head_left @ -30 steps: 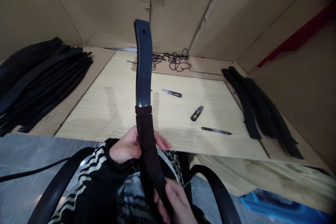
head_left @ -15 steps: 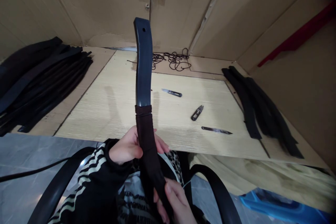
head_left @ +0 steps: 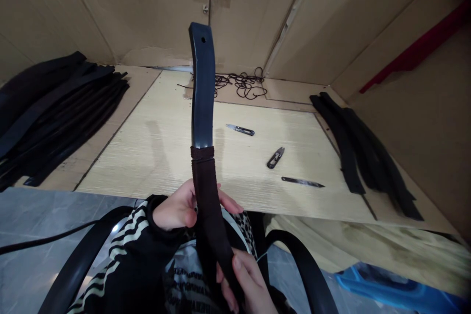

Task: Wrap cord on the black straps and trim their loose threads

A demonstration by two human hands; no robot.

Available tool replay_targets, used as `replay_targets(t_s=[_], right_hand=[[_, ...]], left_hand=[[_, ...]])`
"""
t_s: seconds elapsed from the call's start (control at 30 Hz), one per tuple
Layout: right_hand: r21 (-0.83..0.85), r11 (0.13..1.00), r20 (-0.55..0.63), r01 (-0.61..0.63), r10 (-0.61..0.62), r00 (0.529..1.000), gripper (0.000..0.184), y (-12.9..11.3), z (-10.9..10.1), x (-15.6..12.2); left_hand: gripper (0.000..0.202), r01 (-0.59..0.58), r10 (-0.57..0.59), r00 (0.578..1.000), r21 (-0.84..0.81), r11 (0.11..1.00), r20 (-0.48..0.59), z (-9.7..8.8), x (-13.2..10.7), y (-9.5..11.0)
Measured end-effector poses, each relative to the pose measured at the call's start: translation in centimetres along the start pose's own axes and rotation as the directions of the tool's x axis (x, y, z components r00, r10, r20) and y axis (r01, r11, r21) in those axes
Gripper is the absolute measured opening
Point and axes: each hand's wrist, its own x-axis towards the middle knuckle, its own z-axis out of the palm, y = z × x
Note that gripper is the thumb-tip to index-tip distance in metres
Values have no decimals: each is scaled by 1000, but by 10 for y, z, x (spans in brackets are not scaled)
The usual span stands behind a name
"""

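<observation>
I hold a long, curved black band [head_left: 202,88] upright in front of me; it has a small hole near its top end. A dark brown fabric sleeve [head_left: 208,206] covers its lower part up to a gathered edge. My left hand [head_left: 178,206] wraps around the sleeve from behind, thumb in front and fingertips showing on the right side. My right hand [head_left: 245,282] pinches the sleeve lower down, near the bottom edge of the view.
A light wooden board [head_left: 158,152] lies ahead with a thread snip [head_left: 275,158], another small tool [head_left: 241,130] and a thin dark blade [head_left: 302,182]. Black strips are stacked at left [head_left: 55,108] and right [head_left: 360,142]. Tangled dark cord [head_left: 239,83] lies at the back. Cardboard walls surround.
The band and both hands have barely shifted; the sleeve's gathered edge sits about where it was.
</observation>
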Motion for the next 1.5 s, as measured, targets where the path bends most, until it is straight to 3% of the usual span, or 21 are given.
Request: replay_targets(t_s=[0.17,0.33,0.47,0.63,0.8,0.97,1.13,1.27,1.43,1.5], right_hand=[[10,1000,13,-18,18,1000,67,3,-1,0],[3,1000,-15,-28,28,1000,68,4,0,0],[4,999,1,-31,31,1000,68,2,1,0],[3,1000,10,-26,26,1000,67,2,0,1],[10,1000,17,-19,19,1000,67,3,2,0],[2,1000,-2,-22,22,1000,67,1,2,0],[-4,999,6,-36,37,999,67,1,1,-1],[-3,1000,6,-24,24,1000,67,2,2,-1],[-18,999,-8,-29,29,1000,67,4,1,0],[-21,999,-2,-33,33,999,68,3,1,0]], left_hand=[[40,34,-34,999,5,999,-15,-3,0,-1],[57,-12,11,1000,-18,1000,-24,-4,-1,-2],[49,-24,24,998,14,1000,-63,-3,-2,-2],[60,-43,45,995,24,999,-87,-5,-4,-6],[40,-9,8,999,-21,1000,-51,-7,-5,-6],[62,-47,44,997,-46,998,-68,-4,-4,-7],[56,-48,54,992,54,997,-115,-4,-3,-5],[44,-50,52,996,35,998,-72,-5,-4,-4],[66,-47,46,992,-13,999,-118,-2,-3,-5],[66,-61,64,987,24,998,-150,-1,-2,-4]])
